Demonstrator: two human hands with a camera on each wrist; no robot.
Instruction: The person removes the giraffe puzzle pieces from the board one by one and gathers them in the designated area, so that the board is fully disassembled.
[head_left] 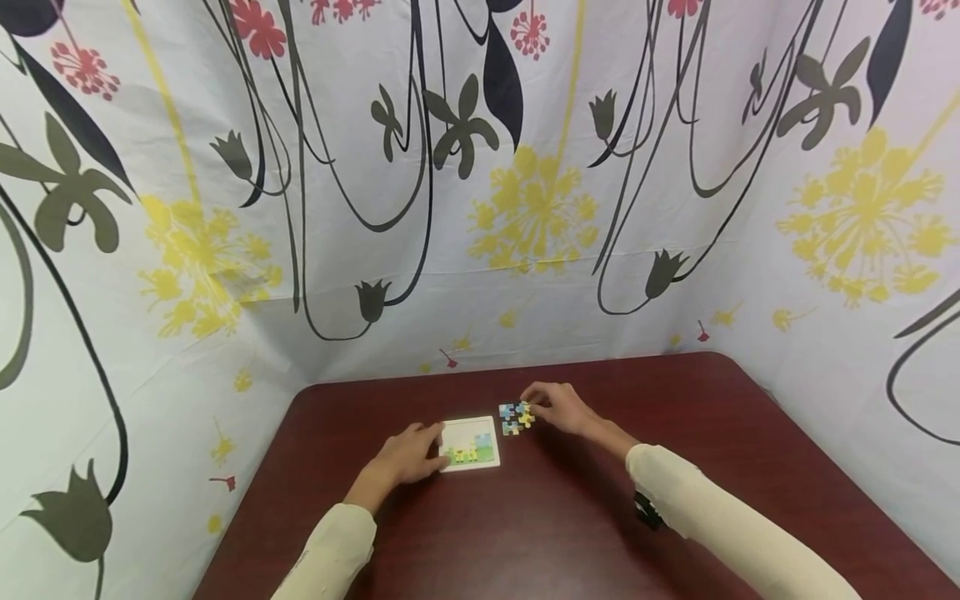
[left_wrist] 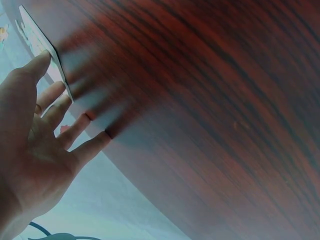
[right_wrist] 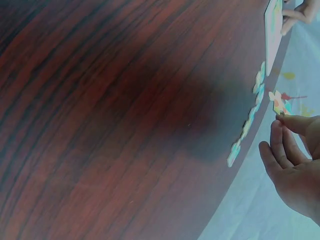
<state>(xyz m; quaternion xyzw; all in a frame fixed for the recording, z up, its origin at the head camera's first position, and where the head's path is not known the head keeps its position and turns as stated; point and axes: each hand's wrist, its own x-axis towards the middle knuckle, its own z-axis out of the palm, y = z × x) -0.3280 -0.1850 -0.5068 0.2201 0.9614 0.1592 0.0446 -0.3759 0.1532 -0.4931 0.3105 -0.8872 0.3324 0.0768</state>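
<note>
A small white jigsaw puzzle tray (head_left: 468, 468) lies on the table, with a green, blue and yellow picture partly covering its inside. My left hand (head_left: 408, 454) is at its left side; in the left wrist view the thumb (left_wrist: 39, 65) rests on the tray's edge, with the other fingers fairly straight beside it. Just right of the tray, several loose puzzle pieces (head_left: 512, 428) lie close together. Above them, my right hand (head_left: 562, 408) pinches one puzzle piece (right_wrist: 279, 103) between thumb and index finger. The right wrist view shows that piece raised off the table.
The dark red wooden table (head_left: 525, 517) has a rounded far right corner. Behind it and at both sides hangs a white flower-printed curtain (head_left: 465, 308). A black object (head_left: 647, 510) shows beneath the right sleeve (head_left: 697, 492).
</note>
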